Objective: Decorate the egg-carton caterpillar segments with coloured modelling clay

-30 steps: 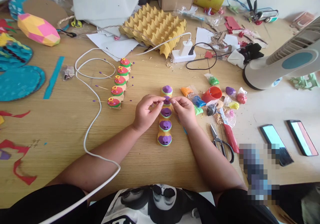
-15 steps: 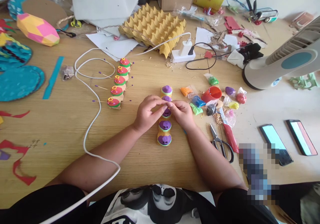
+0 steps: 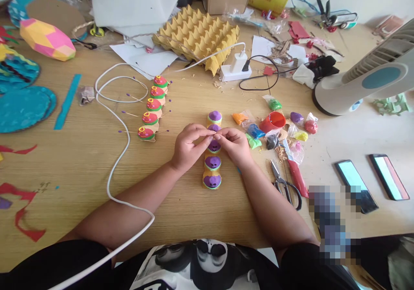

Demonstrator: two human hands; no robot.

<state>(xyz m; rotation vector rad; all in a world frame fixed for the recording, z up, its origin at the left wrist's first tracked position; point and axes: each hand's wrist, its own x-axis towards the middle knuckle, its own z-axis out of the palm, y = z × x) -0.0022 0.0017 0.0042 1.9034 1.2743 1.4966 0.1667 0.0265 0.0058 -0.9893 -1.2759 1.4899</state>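
Note:
A strip of egg carton bumps (image 3: 212,180) covered in purple clay with pale green rims lies upright in front of me; the nearer bumps carry small dark face marks. Above its middle, my left hand (image 3: 191,148) and my right hand (image 3: 236,146) meet, thumbs and forefingertips pinched together. Whatever sits between the fingertips is too small to make out. Part of the purple strip is hidden behind the fingers. To the left stands a second strip (image 3: 154,105) with red and green clay, yellow rings and purple-tipped sticks poking out at the sides.
Right of my hands are bagged clay lumps (image 3: 255,131), a red cup (image 3: 273,121), scissors (image 3: 284,186) and a red-handled knife (image 3: 296,175). A white cable (image 3: 111,178) crosses my left forearm. Farther back are an egg tray (image 3: 197,35), a power strip (image 3: 233,72) and a fan (image 3: 359,80).
Both hands stay pinched together over the purple strip, with only a slight shift of the fingertips. The whole view has moved a little; nothing else differs visibly.

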